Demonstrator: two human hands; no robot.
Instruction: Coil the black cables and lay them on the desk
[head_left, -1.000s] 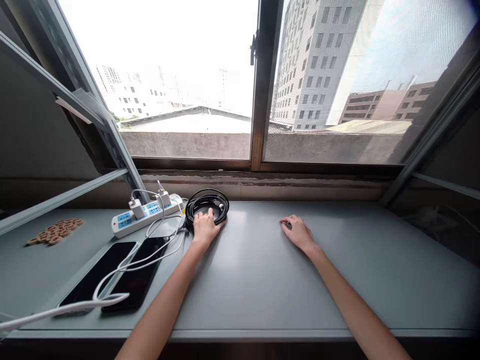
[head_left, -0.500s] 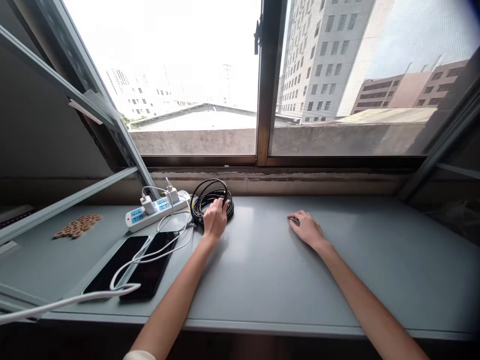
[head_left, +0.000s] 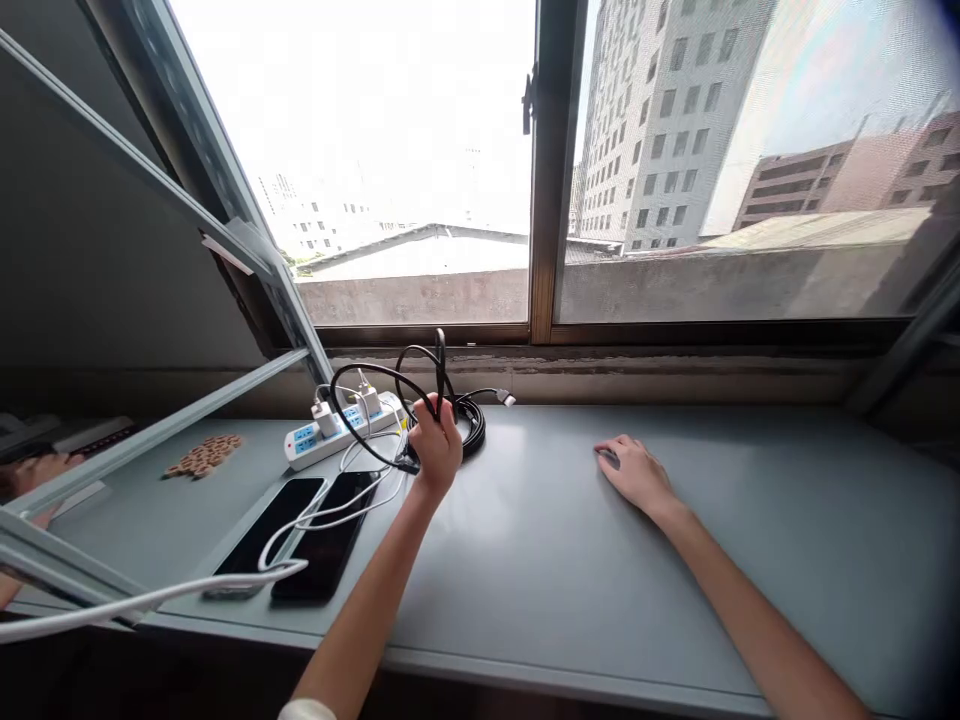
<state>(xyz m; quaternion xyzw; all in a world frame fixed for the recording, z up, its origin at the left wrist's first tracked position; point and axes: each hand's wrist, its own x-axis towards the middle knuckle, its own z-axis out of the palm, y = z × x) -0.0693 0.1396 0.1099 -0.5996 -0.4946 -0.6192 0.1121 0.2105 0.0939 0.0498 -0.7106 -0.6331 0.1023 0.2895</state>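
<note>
My left hand (head_left: 437, 446) is closed round several loops of a black cable (head_left: 365, 369), lifted above the surface. Under and behind this hand, the rest of the coil (head_left: 474, 430) lies on the grey tabletop (head_left: 540, 560). A connector end (head_left: 506, 397) sticks out to the right of the coil, near the wall. My right hand (head_left: 632, 470) rests on the tabletop to the right, its fingers curled with thumb and index finger close together. Whether anything is between those fingers cannot be made out.
A white power strip (head_left: 341, 432) with plugged chargers stands left of the coil. Two dark phones (head_left: 326, 540) lie in front, crossed by a white cable (head_left: 217, 583). Small brown pieces (head_left: 202, 456), a metal frame (head_left: 247, 250) and another person's hand (head_left: 46, 470) are at left.
My left hand has raised some cable loops, which now spread up and left. A connector end now shows at the coil's right. The view has shifted left, and another person's hand has appeared.
</note>
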